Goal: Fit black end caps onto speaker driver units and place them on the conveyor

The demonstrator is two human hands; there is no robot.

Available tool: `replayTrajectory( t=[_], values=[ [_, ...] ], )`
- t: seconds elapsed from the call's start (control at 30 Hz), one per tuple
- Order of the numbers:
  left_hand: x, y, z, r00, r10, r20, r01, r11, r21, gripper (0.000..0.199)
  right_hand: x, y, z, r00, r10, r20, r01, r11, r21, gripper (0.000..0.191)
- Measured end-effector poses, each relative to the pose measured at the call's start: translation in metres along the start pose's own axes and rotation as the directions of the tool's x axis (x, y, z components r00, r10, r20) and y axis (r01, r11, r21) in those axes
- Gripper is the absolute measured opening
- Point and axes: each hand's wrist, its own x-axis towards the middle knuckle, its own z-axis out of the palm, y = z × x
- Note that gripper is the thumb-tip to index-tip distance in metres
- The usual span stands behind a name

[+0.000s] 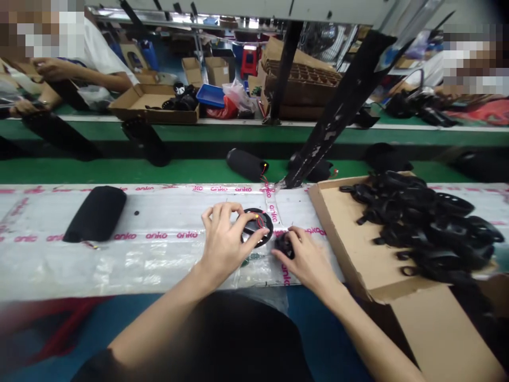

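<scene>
My left hand point(228, 233) grips a round black part point(267, 218) with thin red wires and a yellow connector, its thumb and fingers on the near and left sides. Just to the right, my right hand point(304, 254) pinches a smaller black piece point(283, 245) between thumb and fingers; its detail is blurred. Under my hands a bit of green point(250, 259) shows on the plastic-covered table point(159, 265). Farther left lies a black fabric-covered cylinder point(97, 213) with a short wire at its lower end.
An open cardboard box point(358, 260) heaped with black plastic parts point(433, 217) stands at the right. Behind the table, black cylinders point(246, 163) lie on a green belt point(191, 172). A black slanted post point(338, 111) rises beyond my hands. People sit across the line.
</scene>
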Motion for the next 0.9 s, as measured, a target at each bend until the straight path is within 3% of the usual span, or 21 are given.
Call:
replayTrajectory(
  t=[0.13, 0.27, 0.33, 0.43, 0.5, 0.57, 0.63, 0.7, 0.8, 0.9],
  values=[
    [0.004, 0.014, 0.006, 1.000, 0.000, 0.024, 0.002, 0.995, -0.102, 0.023, -0.009, 0.011, 0.007, 0.982, -0.109, 0.154, 0.116, 0.992, -0.043, 0.055],
    [0.007, 0.020, 0.013, 0.999, 0.033, 0.033, -0.027, 0.984, -0.175, 0.018, -0.012, 0.028, 0.009, 0.934, -0.253, 0.252, 0.264, 0.964, -0.009, 0.100],
    [0.007, 0.019, 0.018, 0.998, 0.057, 0.007, -0.054, 0.974, -0.219, 0.012, -0.008, 0.031, 0.011, 0.919, -0.280, 0.278, 0.273, 0.960, 0.063, 0.099],
    [0.005, 0.013, 0.024, 0.997, 0.066, -0.046, -0.077, 0.950, -0.302, 0.012, -0.001, 0.032, 0.000, 0.949, -0.219, 0.226, 0.150, 0.947, 0.285, 0.083],
    [0.005, 0.010, 0.026, 0.999, 0.016, -0.043, -0.031, 0.929, -0.370, 0.015, 0.004, 0.032, -0.015, 0.979, -0.133, 0.157, 0.037, 0.866, 0.498, 0.077],
    [0.006, 0.007, 0.027, 0.998, -0.062, -0.019, 0.048, 0.900, -0.433, 0.014, 0.009, 0.031, -0.028, 0.996, -0.036, 0.086, -0.036, 0.697, 0.716, 0.076],
    [0.008, 0.006, 0.026, 0.996, -0.088, 0.007, 0.081, 0.878, -0.471, 0.012, 0.016, 0.027, -0.034, 0.998, 0.051, 0.045, -0.064, 0.486, 0.872, 0.086],
    [0.010, 0.004, 0.023, 0.999, -0.046, 0.014, 0.047, 0.879, -0.475, 0.010, 0.024, 0.020, -0.032, 0.994, 0.102, 0.038, -0.071, 0.351, 0.934, 0.100],
    [0.013, 0.001, 0.020, 0.999, 0.039, 0.018, -0.026, 0.881, -0.473, 0.006, 0.038, 0.008, -0.026, 0.994, 0.093, 0.065, -0.094, 0.359, 0.928, 0.103],
    [0.014, 0.000, 0.020, 0.998, 0.053, 0.019, -0.037, 0.865, -0.500, 0.007, 0.047, 0.001, -0.024, 0.996, 0.020, 0.091, -0.092, 0.389, 0.917, 0.099]
  ],
)
